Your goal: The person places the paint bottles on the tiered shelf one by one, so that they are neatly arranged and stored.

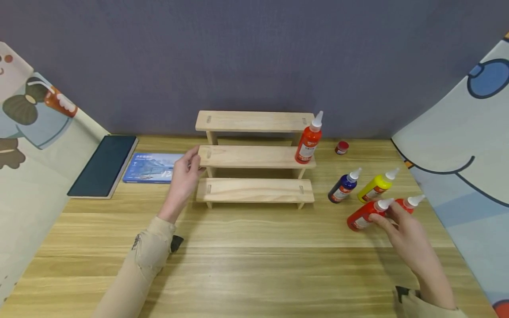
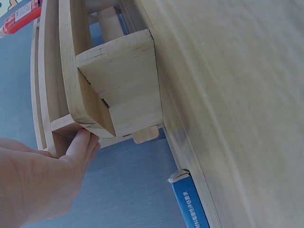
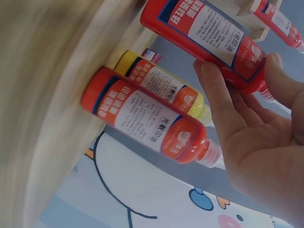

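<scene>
My left hand (image 1: 187, 170) grips the left end of the middle step of a three-step wooden rack (image 1: 254, 191); in the left wrist view its fingers bend round the board's end. On that step, at the right, stands a red squeeze bottle (image 1: 308, 145) with a white nozzle. Right of the rack, my right hand (image 1: 409, 238) holds another red squeeze bottle (image 3: 213, 35) between thumb and fingers, tilted, above the table. Partly hidden behind this hand is a third red bottle (image 3: 147, 118). Beside it stand a yellow bottle (image 1: 374, 187) and a dark blue bottle (image 1: 343, 189).
A small red-lidded jar (image 1: 341, 147) sits at the back right. Left of the rack lie a flat blue box (image 1: 149, 168) and a dark green flat panel (image 1: 102, 167). A dark padded wall (image 1: 254, 53) closes the back, with printed panels at both sides.
</scene>
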Motion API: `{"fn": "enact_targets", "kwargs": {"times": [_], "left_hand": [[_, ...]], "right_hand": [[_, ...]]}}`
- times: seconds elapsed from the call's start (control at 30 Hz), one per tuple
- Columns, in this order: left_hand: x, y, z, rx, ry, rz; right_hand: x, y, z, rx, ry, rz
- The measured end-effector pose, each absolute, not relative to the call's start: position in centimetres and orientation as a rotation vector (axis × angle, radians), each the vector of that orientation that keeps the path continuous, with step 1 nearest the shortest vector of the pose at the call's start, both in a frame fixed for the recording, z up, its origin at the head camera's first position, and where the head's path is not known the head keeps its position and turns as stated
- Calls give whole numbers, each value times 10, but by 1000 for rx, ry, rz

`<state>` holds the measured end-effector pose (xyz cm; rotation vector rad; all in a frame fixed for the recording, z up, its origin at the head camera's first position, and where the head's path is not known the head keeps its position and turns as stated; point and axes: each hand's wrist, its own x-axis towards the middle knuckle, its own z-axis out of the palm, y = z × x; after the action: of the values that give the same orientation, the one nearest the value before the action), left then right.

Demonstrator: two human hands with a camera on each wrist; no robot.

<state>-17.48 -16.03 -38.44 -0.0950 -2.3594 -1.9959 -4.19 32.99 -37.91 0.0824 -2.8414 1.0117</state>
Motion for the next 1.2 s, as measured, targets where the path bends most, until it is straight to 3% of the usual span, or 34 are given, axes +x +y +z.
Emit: {"fn": "enact_targets", "kwargs": {"times": [1.2], "left_hand": [[-175,-159,-385,-72,-2361,-1963]], "right_hand": [[-69,280,-327,286,-2737,1014]]}}
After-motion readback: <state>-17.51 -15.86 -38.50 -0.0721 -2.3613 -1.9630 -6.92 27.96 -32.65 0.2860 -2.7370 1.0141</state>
